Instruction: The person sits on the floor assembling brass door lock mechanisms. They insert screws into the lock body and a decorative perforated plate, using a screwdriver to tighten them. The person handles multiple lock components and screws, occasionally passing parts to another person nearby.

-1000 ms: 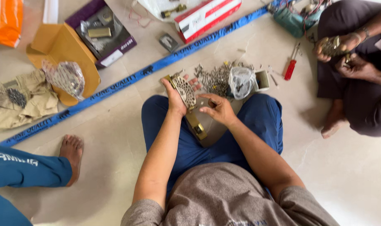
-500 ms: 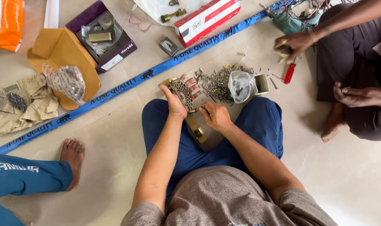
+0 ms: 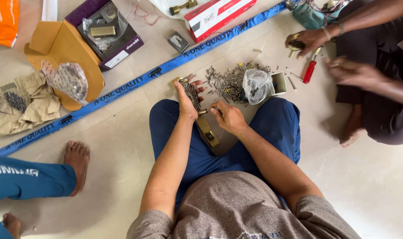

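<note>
- Head view: the lock body (image 3: 208, 132), a long brass-coloured metal piece, lies on the person's lap between the knees, just behind the screw pile (image 3: 230, 82) on the floor.
- The left hand (image 3: 187, 101) is clamped round a patterned plate (image 3: 193, 95) that stands up at the lock body's far end; the right hand (image 3: 226, 117) is closed with its fingertips pinched on a small brass part (image 3: 203, 112) just beside that plate.
- Judged by its look, the lock body is solid metal: stiff, fairly heavy for its bulk, smooth and likely to slip, not fragile. The long flat sides seem the surest place to take hold; the small part needs a fingertip pinch.
- The screws look light and loose, easy to scatter.
- Beyond the screw pile, a crumpled clear bag (image 3: 256, 85) rests against a small open box (image 3: 279, 83); a red-handled screwdriver (image 3: 309, 71) lies to their right.
- Hidden: the left palm covers the near side of the plate, and how plate and lock body join cannot be made out. What exactly the right fingertips grip is too small to tell.
- A second person's hand (image 3: 308, 40), right of the screw pile, holds something brass; their other hand is blurred. A third person's foot (image 3: 76, 160) shows far left, the body cut off.
</note>
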